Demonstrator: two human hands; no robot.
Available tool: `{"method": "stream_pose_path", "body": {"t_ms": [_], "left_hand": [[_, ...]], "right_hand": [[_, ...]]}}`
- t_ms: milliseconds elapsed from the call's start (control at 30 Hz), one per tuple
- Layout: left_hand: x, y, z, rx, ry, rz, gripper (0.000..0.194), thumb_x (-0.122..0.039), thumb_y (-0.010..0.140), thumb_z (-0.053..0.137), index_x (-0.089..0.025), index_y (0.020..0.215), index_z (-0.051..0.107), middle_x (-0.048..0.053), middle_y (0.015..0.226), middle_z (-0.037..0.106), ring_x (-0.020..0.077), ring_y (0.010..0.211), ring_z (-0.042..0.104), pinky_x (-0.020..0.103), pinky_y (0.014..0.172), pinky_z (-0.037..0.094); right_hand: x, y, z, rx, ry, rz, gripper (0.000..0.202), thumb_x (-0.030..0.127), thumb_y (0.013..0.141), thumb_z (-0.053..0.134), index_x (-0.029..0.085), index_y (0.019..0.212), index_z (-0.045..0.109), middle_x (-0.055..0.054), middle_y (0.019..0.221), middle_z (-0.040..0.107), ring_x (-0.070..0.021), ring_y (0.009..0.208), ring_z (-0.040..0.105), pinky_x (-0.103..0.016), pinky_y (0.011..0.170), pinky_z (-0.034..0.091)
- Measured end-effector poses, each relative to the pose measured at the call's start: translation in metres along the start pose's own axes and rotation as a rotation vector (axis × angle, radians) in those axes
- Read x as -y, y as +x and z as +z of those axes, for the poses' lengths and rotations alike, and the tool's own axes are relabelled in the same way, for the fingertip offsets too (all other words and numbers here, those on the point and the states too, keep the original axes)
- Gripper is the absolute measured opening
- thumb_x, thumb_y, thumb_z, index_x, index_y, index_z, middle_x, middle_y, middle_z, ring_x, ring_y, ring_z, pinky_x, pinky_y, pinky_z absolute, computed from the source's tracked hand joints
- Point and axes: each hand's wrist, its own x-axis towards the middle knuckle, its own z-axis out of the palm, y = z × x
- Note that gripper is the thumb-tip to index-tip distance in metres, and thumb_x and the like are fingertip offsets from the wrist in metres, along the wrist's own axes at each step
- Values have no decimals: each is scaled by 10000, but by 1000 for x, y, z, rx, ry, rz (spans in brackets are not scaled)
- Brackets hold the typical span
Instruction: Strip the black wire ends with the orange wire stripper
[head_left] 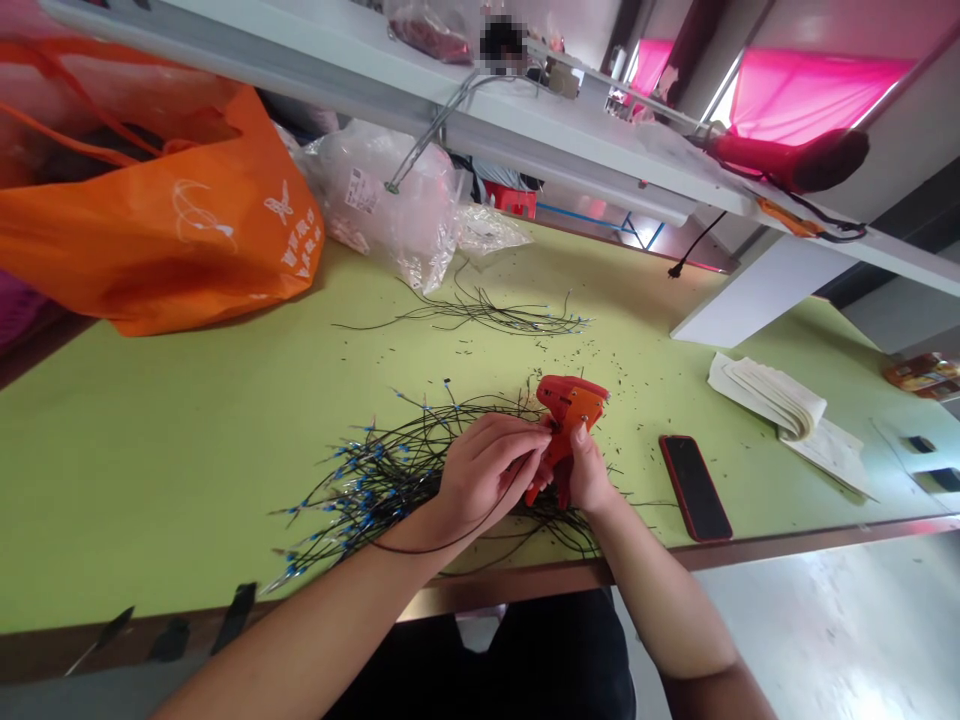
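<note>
My right hand (587, 478) grips the handles of a red crimping tool (568, 412), held upright over the green table (150, 440). My left hand (484, 470) pinches a thin black wire (442, 545) and holds its end at the tool's jaw; the wire loops back under my wrist. Beneath both hands lies a spread pile of black wires with blue ends (367, 475).
A second, smaller bundle of wires (495, 316) lies farther back. A phone (695, 487) rests right of my hands near the table edge. A stack of white cloths (780, 400), an orange bag (165, 220), clear plastic bags (390, 200) and an overhead shelf (480, 110) surround the area.
</note>
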Motion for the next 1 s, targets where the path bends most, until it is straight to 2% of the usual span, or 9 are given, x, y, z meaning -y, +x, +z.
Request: {"method": "stream_pose_path", "body": {"t_ms": [100,367,700,833,1000], "left_hand": [[0,-1,0,11,0,-2,231,-49,899,674,-214,1060,686,36,951,785,149,825,725,288,785,615],[1,-1,0,21,-28,-21,214,-68,916,657,-224,1059,682,32,965,793,144,838,742,279,791,615],[1,-4,2,8,-48,-43,233,-31,889,672,-208,1041,662,41,944,788,141,823,738,272,759,621],[2,-5,2,-2,-34,-16,250,-27,885,673,-209,1054,663,45,953,788,137,799,734,267,738,624],[3,-6,1,-2,4,51,254,-36,884,688,-201,1075,665,59,970,795,146,834,742,288,791,631]], "right_hand": [[-2,0,-1,16,5,-5,660,884,792,566,228,727,587,26,456,518,-157,399,499,-304,416,474],[-1,1,-2,26,40,39,661,878,758,616,222,834,606,33,457,562,-143,368,477,-278,389,436],[-4,3,-9,107,72,54,708,892,781,553,194,852,643,31,472,578,-144,379,523,-271,413,473],[-7,3,-12,102,95,68,707,898,760,575,207,895,638,38,487,569,-142,385,491,-271,414,450],[-13,3,-17,66,110,79,709,903,743,593,226,949,619,37,528,567,-161,433,502,-293,453,459]]}}
